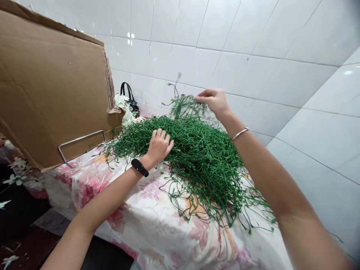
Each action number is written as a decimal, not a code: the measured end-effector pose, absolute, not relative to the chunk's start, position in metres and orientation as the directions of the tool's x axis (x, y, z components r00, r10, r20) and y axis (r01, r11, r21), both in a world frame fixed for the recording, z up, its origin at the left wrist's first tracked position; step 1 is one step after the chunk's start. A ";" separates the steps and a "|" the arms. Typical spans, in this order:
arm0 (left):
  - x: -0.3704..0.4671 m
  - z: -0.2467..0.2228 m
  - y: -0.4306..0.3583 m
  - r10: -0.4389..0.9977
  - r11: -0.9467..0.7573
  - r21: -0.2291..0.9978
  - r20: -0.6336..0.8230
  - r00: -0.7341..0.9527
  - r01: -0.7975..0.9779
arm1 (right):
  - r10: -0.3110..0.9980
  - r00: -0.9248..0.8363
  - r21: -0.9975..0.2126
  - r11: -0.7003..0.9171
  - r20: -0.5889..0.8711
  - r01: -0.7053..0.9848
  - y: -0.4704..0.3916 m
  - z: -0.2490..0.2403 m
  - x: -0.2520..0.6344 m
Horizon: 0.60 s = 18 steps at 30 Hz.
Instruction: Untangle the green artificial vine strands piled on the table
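A big tangled heap of thin green artificial stems (208,150) with small bud-like tips lies on a flower-patterned cloth (157,217). On the heap's near left side rests my left hand (159,144), palm down, fingers spread with the thumb apart; the fingertips partly sink out of sight among the stems. Above the back of the heap, my right hand (213,100) is closed in a pinch on a loose bunch of green stems (185,107), which is smeared by motion and hangs to the left of the fingers.
A large cardboard sheet (53,86) stands upright at left, with a bent metal rod frame (81,140) at its foot. Behind it are white artificial flowers (125,107) and a black bag (132,98). A tiled wall (174,56) closes off the back and right.
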<state>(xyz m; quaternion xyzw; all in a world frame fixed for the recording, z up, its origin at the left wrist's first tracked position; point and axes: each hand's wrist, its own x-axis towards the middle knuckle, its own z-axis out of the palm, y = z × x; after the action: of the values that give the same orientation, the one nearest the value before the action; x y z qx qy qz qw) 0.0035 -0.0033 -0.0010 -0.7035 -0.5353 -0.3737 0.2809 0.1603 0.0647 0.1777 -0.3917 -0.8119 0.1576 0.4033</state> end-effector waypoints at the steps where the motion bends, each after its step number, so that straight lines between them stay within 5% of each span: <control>1: 0.004 -0.002 -0.003 0.536 -0.274 -0.013 0.829 0.163 0.962 | 0.749 -0.352 -0.559 0.657 0.561 0.506 0.066 0.175 0.161; 4: 0.007 -0.005 -0.001 0.522 -0.292 -0.052 0.828 0.205 0.955 | 0.693 -0.261 -0.529 0.696 0.672 0.486 0.066 0.170 0.161; 8: 0.012 -0.006 -0.004 0.543 -0.361 -0.024 0.808 0.231 0.932 | 0.759 -0.331 -0.580 0.646 0.561 0.497 0.062 0.165 0.161; 14: 0.014 -0.001 -0.011 0.602 -0.523 0.295 0.792 0.101 0.800 | 0.849 -0.413 -0.865 0.446 0.329 0.228 0.061 0.154 0.166; 18: 0.013 0.004 -0.013 0.650 -0.595 0.525 0.760 -0.020 0.609 | 0.826 -0.495 -0.943 0.330 0.269 0.038 0.053 0.146 0.171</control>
<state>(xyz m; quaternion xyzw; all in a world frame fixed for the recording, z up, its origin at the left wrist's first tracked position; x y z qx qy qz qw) 0.0129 -0.0135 0.0038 -0.6998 -0.4497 -0.5548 -0.0187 0.1714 0.0529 0.1463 -0.3043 -0.7105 0.4924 0.4001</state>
